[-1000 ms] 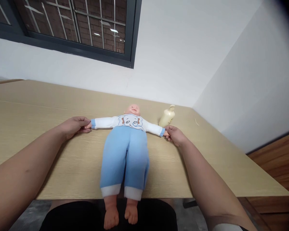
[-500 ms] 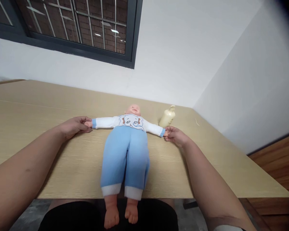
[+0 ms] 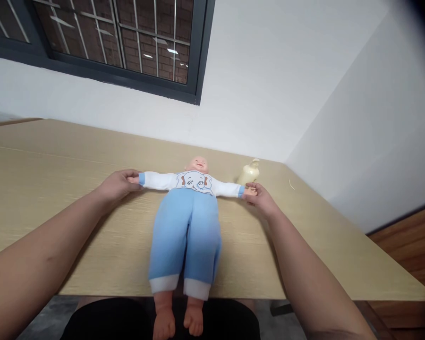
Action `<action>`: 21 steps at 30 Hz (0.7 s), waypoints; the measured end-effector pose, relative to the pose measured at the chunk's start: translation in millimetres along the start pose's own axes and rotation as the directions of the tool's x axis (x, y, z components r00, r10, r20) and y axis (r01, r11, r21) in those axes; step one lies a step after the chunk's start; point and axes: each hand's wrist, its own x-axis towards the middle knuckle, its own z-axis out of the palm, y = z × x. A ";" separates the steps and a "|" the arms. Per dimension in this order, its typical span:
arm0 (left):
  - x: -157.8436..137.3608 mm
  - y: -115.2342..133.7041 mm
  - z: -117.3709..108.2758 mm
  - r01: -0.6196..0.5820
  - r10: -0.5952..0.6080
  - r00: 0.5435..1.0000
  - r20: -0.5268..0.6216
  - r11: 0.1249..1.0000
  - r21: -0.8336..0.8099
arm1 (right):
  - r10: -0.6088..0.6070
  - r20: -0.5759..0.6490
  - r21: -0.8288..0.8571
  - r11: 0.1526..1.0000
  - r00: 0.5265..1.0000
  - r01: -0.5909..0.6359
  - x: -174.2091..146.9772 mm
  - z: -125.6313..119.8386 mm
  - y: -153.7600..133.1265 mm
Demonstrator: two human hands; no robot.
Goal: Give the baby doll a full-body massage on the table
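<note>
Head view: I see the left hand [image 3: 118,188] nearly closed, pinching one end of the doll's [image 3: 186,231] outstretched arms, the right hand [image 3: 260,198] likewise gripping the other. Between both hands the doll lies on its back on the bench [image 3: 109,255], feet past the near edge. Just beyond the right hand is a cream bottle [image 3: 248,174]; farther right, a thin pale strip [image 3: 291,185].

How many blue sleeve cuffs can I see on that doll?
2. One blue cuff is beside the person's left hand; the other cuff is beside the right hand. Both of the doll's sleeve ends show, so none seems hidden.
</note>
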 end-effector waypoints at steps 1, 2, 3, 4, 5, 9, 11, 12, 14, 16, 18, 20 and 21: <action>-1.0 3.3 0.3 -0.002 0.003 1.000 0.029 1.000 -0.029 | -0.036 -0.018 0.032 0.999 0.999 0.037 1.5 2.0 0.6; -1.8 6.8 1.1 -0.011 0.014 0.999 0.039 0.998 -0.060 | -0.072 -0.033 0.055 0.996 0.997 0.074 2.4 5.1 0.4; -2.6 10.7 2.5 -0.035 0.037 0.999 0.026 0.995 -0.089 | -0.108 -0.048 0.061 0.992 0.993 0.111 2.5 9.4 -0.7; -3.8 14.7 4.9 -0.072 0.072 0.997 -0.006 0.991 -0.112 | -0.140 -0.065 0.051 0.988 0.988 0.144 1.7 14.8 -2.6; -5.6 18.9 8.4 -0.112 0.110 0.994 -0.021 0.986 -0.127 | -0.167 -0.084 0.029 0.985 0.982 0.170 0.2 21.3 -5.2; -21.3 32.6 32.7 -0.303 0.312 0.947 0.074 0.946 -0.113 | -0.304 -0.107 -0.098 0.951 0.947 0.294 -13.5 53.8 -16.7; -32.2 35.2 47.3 -0.375 0.373 0.924 0.084 0.927 0.012 | -0.423 -0.048 -0.175 0.896 0.905 0.409 -23.7 71.3 -21.1; -37.3 35.4 54.2 -0.414 0.405 0.909 0.104 0.904 0.103 | -0.467 0.011 -0.223 0.861 0.884 0.457 -29.1 79.6 -22.8; -45.7 34.8 66.4 -0.516 0.473 0.855 0.210 0.814 0.266 | -0.500 0.145 -0.337 0.786 0.854 0.518 -39.4 93.9 -25.0; -50.6 34.2 75.5 -0.616 0.522 0.787 0.329 0.698 0.367 | -0.494 0.261 -0.437 0.705 0.829 0.558 -46.8 104.3 -26.3; -52.1 34.3 81.3 -0.678 0.549 0.735 0.397 0.606 0.416 | -0.490 0.328 -0.493 0.640 0.808 0.589 -50.1 110.5 -26.9; -51.9 34.5 84.4 -0.706 0.565 0.708 0.424 0.556 0.439 | -0.499 0.354 -0.513 0.603 0.791 0.611 -50.4 113.7 -26.8; -51.7 34.4 85.4 -0.711 0.566 0.703 0.431 0.544 0.445 | -0.504 0.358 -0.517 0.594 0.786 0.617 -50.1 114.8 -26.5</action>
